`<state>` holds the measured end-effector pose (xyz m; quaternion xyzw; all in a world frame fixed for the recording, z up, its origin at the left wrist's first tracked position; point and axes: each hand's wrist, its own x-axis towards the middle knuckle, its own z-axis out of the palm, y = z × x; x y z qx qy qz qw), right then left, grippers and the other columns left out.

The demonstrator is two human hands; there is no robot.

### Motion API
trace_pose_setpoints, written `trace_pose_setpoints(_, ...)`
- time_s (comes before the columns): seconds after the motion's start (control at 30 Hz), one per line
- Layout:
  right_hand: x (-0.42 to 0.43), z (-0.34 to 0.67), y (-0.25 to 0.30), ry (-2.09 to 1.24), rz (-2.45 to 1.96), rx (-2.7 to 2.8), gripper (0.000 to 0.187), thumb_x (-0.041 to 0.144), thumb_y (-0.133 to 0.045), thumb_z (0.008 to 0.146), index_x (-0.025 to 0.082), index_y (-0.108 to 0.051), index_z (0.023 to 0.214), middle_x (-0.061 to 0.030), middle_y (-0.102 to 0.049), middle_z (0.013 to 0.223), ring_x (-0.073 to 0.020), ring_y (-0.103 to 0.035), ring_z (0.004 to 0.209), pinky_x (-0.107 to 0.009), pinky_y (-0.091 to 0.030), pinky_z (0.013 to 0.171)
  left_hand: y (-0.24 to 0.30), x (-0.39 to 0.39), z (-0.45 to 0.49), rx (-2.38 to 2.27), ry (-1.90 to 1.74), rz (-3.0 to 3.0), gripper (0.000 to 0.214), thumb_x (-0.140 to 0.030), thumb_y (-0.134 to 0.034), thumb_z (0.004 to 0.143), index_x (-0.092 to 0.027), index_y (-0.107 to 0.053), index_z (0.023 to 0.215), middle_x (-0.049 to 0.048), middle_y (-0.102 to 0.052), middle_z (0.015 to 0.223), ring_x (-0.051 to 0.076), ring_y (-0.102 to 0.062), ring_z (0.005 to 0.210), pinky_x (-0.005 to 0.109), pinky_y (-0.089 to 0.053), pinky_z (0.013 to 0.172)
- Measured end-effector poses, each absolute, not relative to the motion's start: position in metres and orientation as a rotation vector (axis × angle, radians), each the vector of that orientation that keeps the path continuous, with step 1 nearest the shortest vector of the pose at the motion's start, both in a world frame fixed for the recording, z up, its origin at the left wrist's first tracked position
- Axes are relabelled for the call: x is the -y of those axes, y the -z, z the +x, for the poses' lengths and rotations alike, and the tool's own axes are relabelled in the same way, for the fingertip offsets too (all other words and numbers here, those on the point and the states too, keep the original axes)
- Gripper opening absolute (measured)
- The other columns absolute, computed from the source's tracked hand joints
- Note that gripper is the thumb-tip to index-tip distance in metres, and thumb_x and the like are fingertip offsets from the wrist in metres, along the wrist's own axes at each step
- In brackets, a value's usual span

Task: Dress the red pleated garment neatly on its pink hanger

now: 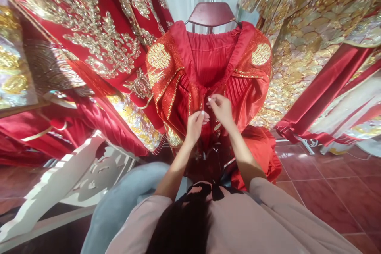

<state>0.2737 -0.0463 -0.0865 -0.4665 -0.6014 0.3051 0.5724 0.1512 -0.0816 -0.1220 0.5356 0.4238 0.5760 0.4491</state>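
Observation:
A red jacket with gold embroidery (pixel 178 75) hangs from a dark wooden hanger (pixel 212 12) straight in front of me, its front edges open at the collar. My left hand (pixel 195 124) and my right hand (pixel 220 108) are close together at the front closure, just below the collar. Both hands have their fingers pinched on the fabric edge there. What the fingertips grip is too small to make out. A red pleated lining (pixel 212 57) shows inside the open neck.
More red and gold embroidered garments hang at the left (pixel 89 27) and right (pixel 312 27). A white carved panel (pixel 71 174) leans at lower left. Red floor tiles (pixel 327 182) spread to the right. Red fabric (pixel 262 151) pools on the floor below the jacket.

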Motion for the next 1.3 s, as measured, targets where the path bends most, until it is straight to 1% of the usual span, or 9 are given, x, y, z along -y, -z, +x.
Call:
trace_pose_setpoints(0.07, 0.049, 0.262, 0.087, -0.845, -1.037, 1.335, 0.018, 0.034, -0.054, 0.082, 0.017, -0.06, 0.077, -0.0011, -0.066, 0.07, -0.0104, -0.061, 0.063, -0.021, -0.044, 0.059, 0.124, 0.086, 0.156, -1.09, -1.426, 1.415, 0.032, -0.039, -0.05, 0.088, -0.013, -0.064, 0.076, 0.0037, -0.065, 0.074, 0.012, -0.06, 0.068, 0.023, -0.047, 0.068)
trace_pose_setpoints(0.17, 0.06, 0.25, 0.084, -1.088, -0.955, 1.195, 0.013, 0.029, -0.062, 0.075, 0.017, -0.059, 0.075, 0.0002, -0.066, 0.067, -0.0093, -0.059, 0.058, -0.019, -0.043, 0.052, 0.122, 0.09, 0.156, -1.134, -1.374, 1.62, 0.028, -0.031, -0.046, 0.09, -0.014, -0.065, 0.076, 0.0021, -0.064, 0.071, 0.012, -0.058, 0.068, 0.023, -0.045, 0.07)
trace_pose_setpoints(0.33, 0.069, 0.247, 0.077, -1.162, -0.833, 1.072, 0.008, 0.02, -0.066, 0.068, 0.015, -0.059, 0.066, 0.0028, -0.062, 0.057, -0.0074, -0.058, 0.055, -0.019, -0.047, 0.06, 0.11, 0.085, 0.142, -1.339, -1.728, 1.711, 0.009, -0.024, -0.059, 0.079, -0.015, -0.059, 0.081, 0.0026, -0.059, 0.081, 0.013, -0.055, 0.075, 0.024, -0.044, 0.072)
trace_pose_setpoints(0.43, 0.068, 0.248, 0.075, -1.15, -0.816, 1.1, 0.006, 0.017, -0.066, 0.067, 0.015, -0.06, 0.065, 0.0039, -0.061, 0.056, -0.0069, -0.057, 0.053, -0.019, -0.047, 0.059, 0.097, 0.071, 0.143, -1.076, -1.621, 1.542, 0.014, -0.028, -0.054, 0.084, -0.016, -0.057, 0.09, 0.0041, -0.061, 0.085, 0.014, -0.058, 0.079, 0.025, -0.047, 0.074)
trace_pose_setpoints(0.53, 0.07, 0.25, 0.075, -1.126, -0.852, 1.122, 0.005, 0.017, -0.066, 0.066, 0.015, -0.061, 0.065, 0.0049, -0.06, 0.055, -0.0063, -0.056, 0.052, -0.019, -0.046, 0.057, 0.085, 0.055, 0.153, -0.892, -1.421, 1.347, 0.016, -0.028, -0.052, 0.085, -0.015, -0.059, 0.087, 0.0042, -0.063, 0.081, 0.013, -0.06, 0.07, 0.022, -0.048, 0.062)
trace_pose_setpoints(0.7, 0.074, 0.265, 0.085, -1.318, -0.901, 1.171, 0.019, 0.029, -0.073, 0.061, 0.014, -0.066, 0.07, 0.0012, -0.063, 0.056, -0.0073, -0.056, 0.05, -0.019, -0.045, 0.051, 0.078, 0.044, 0.156, -1.042, -1.431, 1.268, 0.019, -0.023, -0.048, 0.087, -0.014, -0.058, 0.073, 0.0005, -0.058, 0.067, 0.008, -0.049, 0.051, 0.018, -0.036, 0.048)
trace_pose_setpoints(0.83, 0.065, 0.275, 0.091, -1.293, -0.963, 0.943, 0.022, 0.026, -0.075, 0.059, 0.014, -0.062, 0.074, 0.0034, -0.06, 0.051, -0.0052, -0.051, 0.043, -0.015, -0.039, 0.042, 0.082, 0.049, 0.149, -1.188, -1.532, 1.509, 0.026, -0.027, -0.048, 0.088, -0.015, -0.056, 0.068, -0.0022, -0.052, 0.059, 0.008, -0.044, 0.053, 0.019, -0.033, 0.051)
trace_pose_setpoints(1.07, 0.039, 0.254, 0.068, -1.612, -0.722, 0.445, 0.011, 0.008, -0.058, 0.075, 0.017, -0.051, 0.073, 0.0051, -0.062, 0.062, -0.0017, -0.057, 0.055, -0.01, -0.045, 0.054, 0.09, 0.054, 0.156, -1.036, -1.526, 1.236, 0.022, -0.031, -0.056, 0.081, -0.018, -0.044, 0.069, -0.0072, -0.038, 0.053, 0.006, -0.029, 0.044, 0.018, -0.025, 0.045)
trace_pose_setpoints(1.3, 0.047, 0.247, 0.057, -1.62, -0.58, 0.445, 0.009, 0.008, -0.049, 0.074, 0.017, -0.049, 0.073, 0.0064, -0.056, 0.058, -0.0035, -0.053, 0.054, -0.014, -0.045, 0.059, 0.089, 0.06, 0.152, -0.952, -1.607, 1.379, 0.03, -0.034, -0.062, 0.076, -0.018, -0.041, 0.062, -0.0073, -0.032, 0.053, 0.005, -0.026, 0.046, 0.018, -0.023, 0.046)
